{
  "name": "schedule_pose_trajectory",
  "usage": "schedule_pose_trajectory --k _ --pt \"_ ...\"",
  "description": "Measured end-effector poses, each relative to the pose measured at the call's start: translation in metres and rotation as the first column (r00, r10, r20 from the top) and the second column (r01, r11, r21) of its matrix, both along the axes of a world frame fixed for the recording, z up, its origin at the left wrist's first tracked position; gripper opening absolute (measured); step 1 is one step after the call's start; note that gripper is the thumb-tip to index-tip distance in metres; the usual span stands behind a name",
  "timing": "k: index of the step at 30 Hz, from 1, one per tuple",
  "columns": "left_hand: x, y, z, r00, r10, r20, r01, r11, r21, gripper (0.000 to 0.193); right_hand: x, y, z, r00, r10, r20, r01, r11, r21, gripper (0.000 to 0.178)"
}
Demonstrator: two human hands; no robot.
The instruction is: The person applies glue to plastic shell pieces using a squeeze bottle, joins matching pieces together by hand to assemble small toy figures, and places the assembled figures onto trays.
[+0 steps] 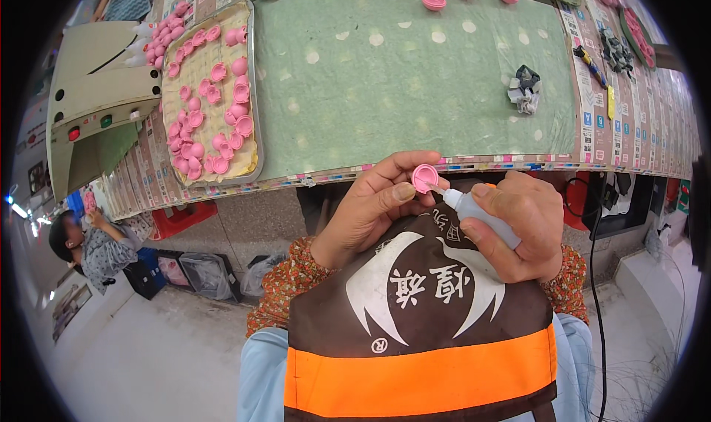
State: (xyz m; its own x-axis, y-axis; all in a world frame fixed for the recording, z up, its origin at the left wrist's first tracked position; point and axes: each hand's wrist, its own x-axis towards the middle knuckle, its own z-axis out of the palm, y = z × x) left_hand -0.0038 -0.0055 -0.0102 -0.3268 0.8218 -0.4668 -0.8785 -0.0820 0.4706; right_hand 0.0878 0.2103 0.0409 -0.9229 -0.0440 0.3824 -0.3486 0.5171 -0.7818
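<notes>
While left hand (368,205) pinches round cup (424,176), translucent bottle (474,208)

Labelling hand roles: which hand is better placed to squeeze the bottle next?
Likely the right hand: it already grips the squeeze bottle, nozzle pointed at the pink cup-shaped piece that the left hand holds.

Dark brown apron (424,318): large white characters, upside down in view, between white curved shapes; smaller white characters above, partly hidden; small circled letter mark below | printed table covering (601,103), right side: white letters on blue blocks; finer dark print too small to read.
</notes>
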Motion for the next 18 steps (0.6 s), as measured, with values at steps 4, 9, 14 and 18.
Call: schedule_pose_trajectory --k 4,9,14,18 --pt "0.001 0.0 0.001 1.0 -0.002 -0.007 0.002 1.0 -0.006 0.045 0.001 0.001 0.0 1.0 -0.023 -0.017 0.024 1.0 0.02 0.032" --pt "0.001 0.0 0.001 1.0 -0.001 0.001 0.001 1.0 -0.005 0.045 0.001 0.005 0.003 0.998 -0.039 0.04 0.037 0.998 0.053 0.031" --pt "0.001 0.0 0.003 1.0 0.005 -0.01 -0.005 1.0 0.0 0.046 0.003 0.007 -0.003 0.998 -0.06 0.023 0.059 0.997 0.04 0.029" --pt "0.001 0.001 0.005 1.0 0.016 -0.011 -0.016 1.0 -0.002 0.047 0.005 0.01 -0.002 0.997 -0.074 0.036 0.073 0.997 0.015 0.028"
